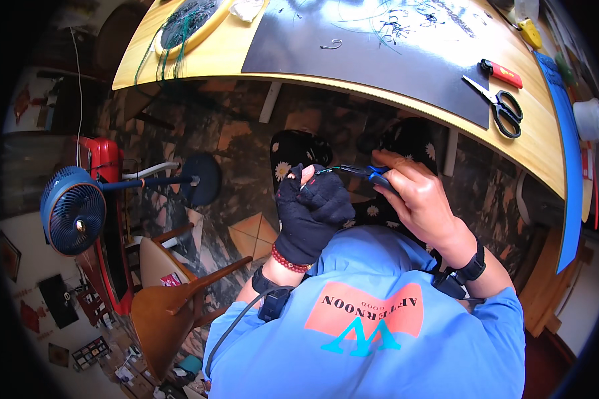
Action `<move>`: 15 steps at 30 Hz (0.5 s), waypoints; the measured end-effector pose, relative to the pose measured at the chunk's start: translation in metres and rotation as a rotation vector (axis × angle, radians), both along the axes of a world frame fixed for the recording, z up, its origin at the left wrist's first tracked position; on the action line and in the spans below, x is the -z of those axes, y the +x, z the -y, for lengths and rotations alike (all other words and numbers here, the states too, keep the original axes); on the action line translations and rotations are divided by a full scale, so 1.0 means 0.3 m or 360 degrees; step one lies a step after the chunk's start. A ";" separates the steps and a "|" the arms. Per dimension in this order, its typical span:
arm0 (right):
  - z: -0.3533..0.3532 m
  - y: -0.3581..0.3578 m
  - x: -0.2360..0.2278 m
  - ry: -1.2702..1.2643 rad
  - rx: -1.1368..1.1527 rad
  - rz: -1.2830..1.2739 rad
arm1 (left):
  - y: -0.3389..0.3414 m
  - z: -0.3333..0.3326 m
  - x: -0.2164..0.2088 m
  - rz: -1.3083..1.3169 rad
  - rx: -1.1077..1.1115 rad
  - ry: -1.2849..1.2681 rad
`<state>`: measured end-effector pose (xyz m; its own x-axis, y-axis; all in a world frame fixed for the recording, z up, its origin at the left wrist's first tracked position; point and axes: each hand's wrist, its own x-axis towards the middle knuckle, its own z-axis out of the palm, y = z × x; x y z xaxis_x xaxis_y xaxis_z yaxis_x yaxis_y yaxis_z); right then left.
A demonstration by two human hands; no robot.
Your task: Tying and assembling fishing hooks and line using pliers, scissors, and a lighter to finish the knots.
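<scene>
In a black fingerless glove, my left hand (pixel 316 205) is closed above my lap, thumb pressed against the fingers. It pinches a thin dark-green line (pixel 327 169) whose far end reaches the pliers' jaws. My bare right hand (pixel 421 198) is wrapped round small pliers (pixel 375 175) with blue handles, their dark jaws pointing toward my left hand. Whether the jaws grip the line or something small on it is too fine to tell.
A dark mat (pixel 379 86) on the wooden table bears tangled dark lines (pixel 396 26) and a small bent piece (pixel 331 46). Scissors (pixel 502 110) and a red lighter (pixel 502 73) lie right, a yellow-rimmed basket (pixel 199 41) left. A blue fan (pixel 73 211) and wooden chair (pixel 156 319) stand left.
</scene>
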<state>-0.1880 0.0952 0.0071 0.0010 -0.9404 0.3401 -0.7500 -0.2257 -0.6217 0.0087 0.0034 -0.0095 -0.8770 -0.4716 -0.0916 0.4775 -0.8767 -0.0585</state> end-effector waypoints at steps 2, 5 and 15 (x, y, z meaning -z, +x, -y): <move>0.003 0.002 -0.004 0.0012 -0.0009 -0.0003 | -0.001 -0.002 -0.010 0.0090 0.0019 0.0019; 0.006 0.004 -0.006 0.0029 0.0000 0.0005 | -0.011 -0.005 -0.028 0.0256 -0.0009 -0.0086; 0.015 0.011 -0.014 -0.0002 -0.0016 -0.0082 | -0.012 -0.007 -0.023 0.0306 -0.0010 -0.0084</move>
<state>-0.1848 0.0908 0.0112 0.0280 -0.9399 0.3404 -0.7786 -0.2341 -0.5822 0.0050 0.0054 -0.0024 -0.8429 -0.4854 -0.2323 0.4808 -0.8732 0.0802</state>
